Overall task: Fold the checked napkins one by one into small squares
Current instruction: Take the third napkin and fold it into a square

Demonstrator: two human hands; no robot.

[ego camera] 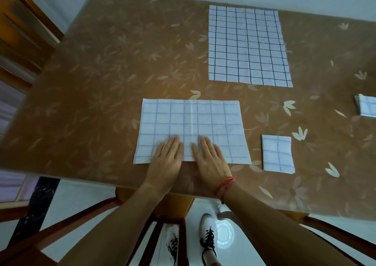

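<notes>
A white napkin with blue checks [203,119] lies as a wide rectangle near the table's front edge, a vertical crease down its middle. My left hand [167,158] and my right hand [209,158] rest flat on its near edge, side by side, fingers together and pointing away, holding nothing. An unfolded checked napkin [247,46] lies spread farther back on the right. A napkin folded into a small square [277,154] sits to the right of my right hand. Another folded napkin [366,106] is cut off by the right frame edge.
The table [101,82] wears a brown cloth with pale leaf prints. Wooden chair frames [142,225] stand below the front edge. A wooden cabinet [22,34] is at the far left. My white shoes [207,235] stand on the pale floor.
</notes>
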